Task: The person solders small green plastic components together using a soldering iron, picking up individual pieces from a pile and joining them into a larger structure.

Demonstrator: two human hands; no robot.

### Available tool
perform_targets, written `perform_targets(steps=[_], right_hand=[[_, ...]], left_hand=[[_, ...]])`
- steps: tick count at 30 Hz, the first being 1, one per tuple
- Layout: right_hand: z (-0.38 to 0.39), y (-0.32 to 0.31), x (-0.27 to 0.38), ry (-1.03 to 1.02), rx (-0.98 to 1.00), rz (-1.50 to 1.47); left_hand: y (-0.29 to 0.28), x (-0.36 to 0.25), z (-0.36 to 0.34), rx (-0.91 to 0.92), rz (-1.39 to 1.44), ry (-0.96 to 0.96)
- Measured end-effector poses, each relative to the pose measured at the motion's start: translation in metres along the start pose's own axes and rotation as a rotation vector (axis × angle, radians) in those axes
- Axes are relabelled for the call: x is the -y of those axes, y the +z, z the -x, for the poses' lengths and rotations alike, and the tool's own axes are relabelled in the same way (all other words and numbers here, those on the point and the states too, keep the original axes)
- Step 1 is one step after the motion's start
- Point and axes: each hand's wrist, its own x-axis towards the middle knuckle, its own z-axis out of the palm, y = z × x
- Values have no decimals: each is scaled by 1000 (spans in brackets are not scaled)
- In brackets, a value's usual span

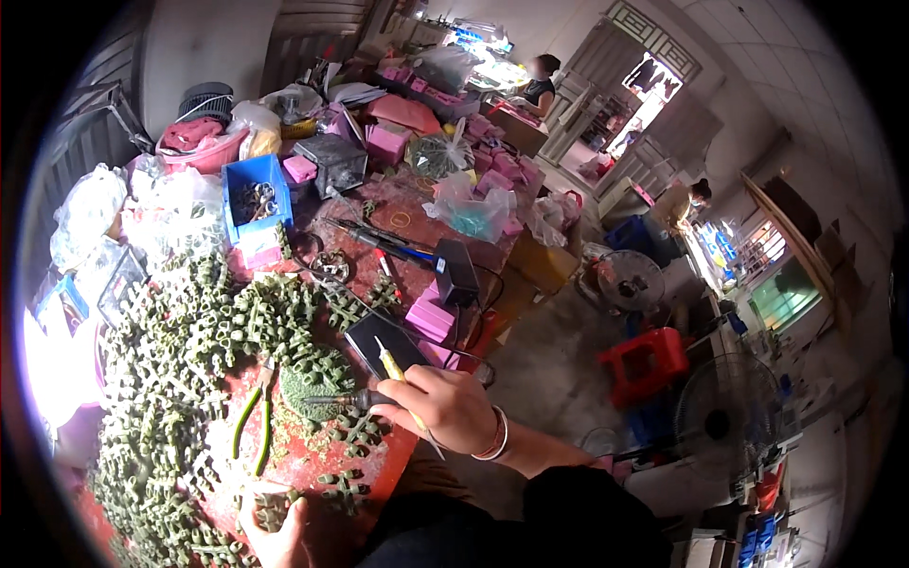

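My right hand (431,407) is closed round a thin yellow-handled tool (390,362), with a dark-handled tool with a metal shaft (358,400) also at its fingers, pointing left over a green textured mound (317,377). At the lower edge my left hand (275,525) grips a small green piece (271,511) between thumb and fingers. Green-handled pliers (248,421) lie between the hands on the red tabletop (388,466). Many small green cross-shaped pieces (161,417) are heaped over the left side of the table, and a few lie beside my hands.
A black device with cords (454,272), pink blocks (431,312), a blue bin (256,199) and bags (464,208) crowd the far table. To the right are a red stool (642,364) and fans (718,421). Two people (535,95) (684,208) sit at other benches.
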Motion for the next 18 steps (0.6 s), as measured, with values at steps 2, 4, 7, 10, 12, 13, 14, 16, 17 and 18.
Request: perform_targets(steps=[2,4,7,10,12,13,14,16,17,18], right_hand=[[3,3,-1,-9,10,45],[5,6,-3,-17,20,87],[6,10,-3,-27,21,93],[5,9,-2,-30,25,95],[5,9,-2,-24,44,96],[5,9,-2,-24,43,97],[5,9,-1,-25,48,96],[4,10,-1,-31,51,92],[4,10,-2,-33,61,92],[4,10,-3,-35,71,91]], left_hand=[[2,-2,0,-14,17,-20],[2,-5,-2,40,18,-42],[-1,-3,-3,92,9,-13],[1,-6,-3,102,24,-23],[2,-7,-2,89,18,-22],[2,-6,-2,75,13,-25],[0,-6,-2,72,13,-23],[-3,-5,-2,58,-28,-24],[-2,-4,-2,59,-26,-26],[-1,-3,-1,44,-3,-37]])
